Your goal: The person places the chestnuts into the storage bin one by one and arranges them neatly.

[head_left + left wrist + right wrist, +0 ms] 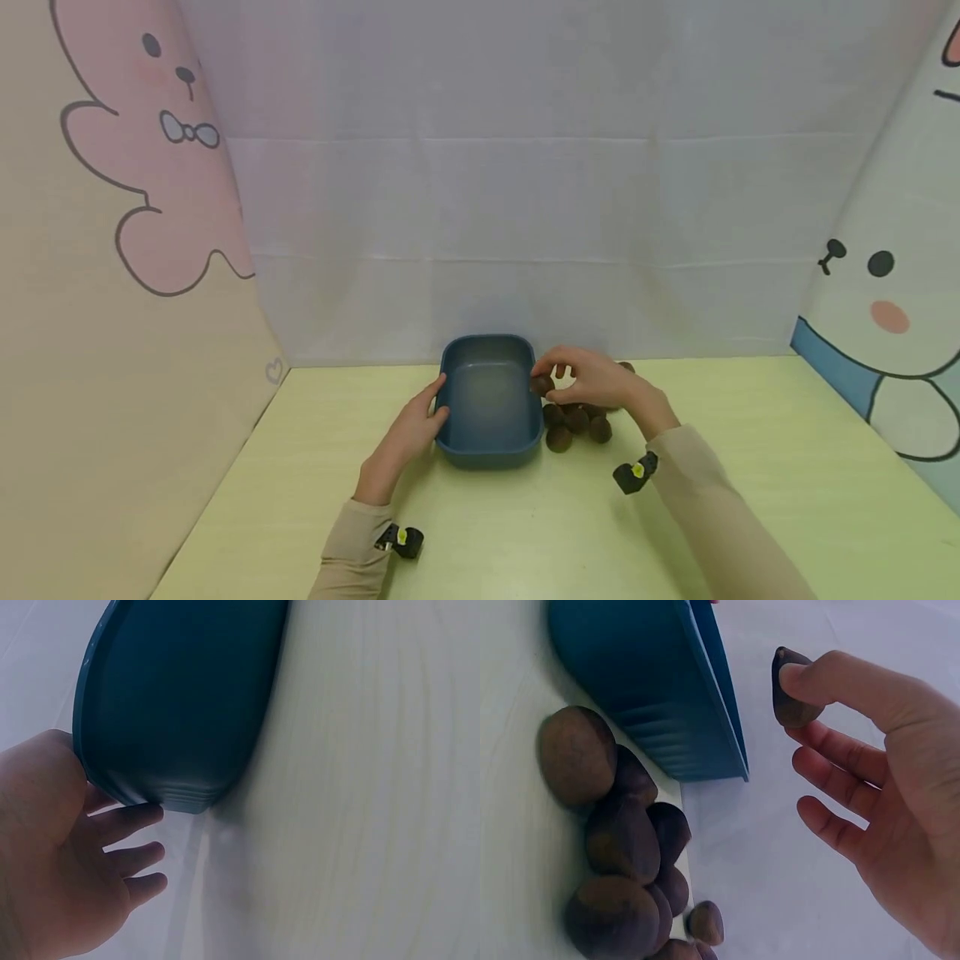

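Note:
A blue plastic bin (pixel 487 459) stands on the table with a bare bottom showing in the head view. My left hand (pixel 408 427) grips its left side, thumb over the rim and fingers along the outer wall (pixel 172 776). Beside the right wall, my right hand (pixel 597 380) pinches a brown chestnut (pixel 798 694) between thumb and index finger, close to the rim and above the table. The other fingers of that hand are spread loosely in the right wrist view. Just right of the bin lies a heap of chestnuts (pixel 622 840), partly hidden under the right hand in the head view.
The pale yellow-green table (pixel 480 533) runs back to a white cloth backdrop (pixel 525 200). Side panels with cartoon animals (pixel 161 167) flank it. A small black camera (pixel 635 472) is strapped to the right wrist, another (pixel 401 540) to the left.

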### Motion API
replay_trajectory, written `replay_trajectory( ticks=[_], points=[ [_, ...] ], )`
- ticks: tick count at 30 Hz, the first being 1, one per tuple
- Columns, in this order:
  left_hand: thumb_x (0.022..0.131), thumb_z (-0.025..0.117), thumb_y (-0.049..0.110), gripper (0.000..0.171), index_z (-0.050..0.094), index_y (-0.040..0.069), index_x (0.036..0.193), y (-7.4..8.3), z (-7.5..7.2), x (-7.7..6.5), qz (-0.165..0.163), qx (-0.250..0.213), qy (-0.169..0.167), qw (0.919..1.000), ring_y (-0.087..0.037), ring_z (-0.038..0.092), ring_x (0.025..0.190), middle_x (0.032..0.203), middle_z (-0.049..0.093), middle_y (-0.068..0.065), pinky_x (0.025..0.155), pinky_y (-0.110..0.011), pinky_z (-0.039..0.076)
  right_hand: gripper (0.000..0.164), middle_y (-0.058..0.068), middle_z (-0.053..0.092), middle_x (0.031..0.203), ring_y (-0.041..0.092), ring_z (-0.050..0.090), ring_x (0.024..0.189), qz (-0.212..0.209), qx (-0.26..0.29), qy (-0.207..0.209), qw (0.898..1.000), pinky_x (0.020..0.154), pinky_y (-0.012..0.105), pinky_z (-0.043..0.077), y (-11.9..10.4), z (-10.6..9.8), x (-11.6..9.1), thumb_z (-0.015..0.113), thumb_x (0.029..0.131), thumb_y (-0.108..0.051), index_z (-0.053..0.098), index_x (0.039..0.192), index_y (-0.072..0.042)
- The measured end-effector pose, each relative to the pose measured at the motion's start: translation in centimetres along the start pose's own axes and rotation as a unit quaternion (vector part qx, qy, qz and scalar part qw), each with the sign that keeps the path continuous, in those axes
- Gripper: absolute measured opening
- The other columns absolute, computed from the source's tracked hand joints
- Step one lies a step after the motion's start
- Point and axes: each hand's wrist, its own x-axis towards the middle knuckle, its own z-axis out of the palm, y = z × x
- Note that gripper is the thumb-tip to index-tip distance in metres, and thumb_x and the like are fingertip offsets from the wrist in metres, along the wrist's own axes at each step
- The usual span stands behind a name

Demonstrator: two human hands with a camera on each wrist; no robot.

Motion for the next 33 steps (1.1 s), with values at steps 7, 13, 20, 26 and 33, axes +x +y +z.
replay_trajectory(
  ticks=[7,13,20,26,33],
  points=[
    [0.099,0.05,0.016,0.062,0.03,0.009,0.157,0.0,0.1,-0.2,0.003,0.005,0.002,1.0,-0.037,0.029,0.148,0.158,0.033,-0.019,0.118,-0.054,0.027,0.035,-0.003,0.063,0.12,0.023,0.058,0.104,0.004,-0.012,-0.025,1.0,0.091,0.043,0.048,-0.4,0.7,2.9,0.069,0.09,-0.021,0.065,0.125,-0.018],
    [0.099,0.05,0.017,0.062,0.03,0.01,0.157,0.1,0.2,-0.2,0.005,0.008,0.005,0.9999,-0.036,0.03,0.147,0.158,0.034,-0.019,0.118,-0.054,0.027,0.035,0.0,0.064,0.117,0.021,0.057,0.102,-0.005,-0.013,-0.033,0.999,0.09,0.04,0.048,-0.8,1.0,5.5,0.069,0.089,-0.02,0.066,0.124,-0.018],
    [0.099,0.049,0.019,0.062,0.03,0.013,0.157,0.0,0.3,-0.1,0.004,0.011,-0.001,0.9999,-0.031,0.04,0.141,0.159,0.033,-0.015,0.113,-0.049,0.034,0.036,0.005,0.063,0.117,0.021,0.059,0.103,-0.014,-0.033,-0.04,0.999,0.089,0.041,0.05,-0.9,1.5,8.9,0.069,0.088,-0.019,0.067,0.124,-0.016],
    [0.098,0.048,0.018,0.061,0.031,0.013,0.157,0.0,0.1,0.1,0.006,0.02,0.008,0.9998,-0.028,0.05,0.121,0.158,0.036,-0.015,0.101,-0.044,0.039,0.036,0.008,0.064,0.119,0.023,0.06,0.107,-0.014,-0.062,-0.063,0.996,0.089,0.042,0.051,-1.0,2.0,11.8,0.069,0.088,-0.019,0.067,0.124,-0.016],
    [0.099,0.046,0.017,0.061,0.029,0.013,0.158,-0.1,0.2,0.3,0.004,0.017,-0.004,0.9998,-0.033,0.055,0.109,0.158,0.036,-0.016,0.095,-0.044,0.04,0.036,0.01,0.065,0.12,0.026,0.06,0.11,-0.013,-0.104,-0.09,0.99,0.092,0.044,0.049,-1.1,2.8,14.6,0.07,0.087,-0.018,0.068,0.122,-0.015]
  ],
)
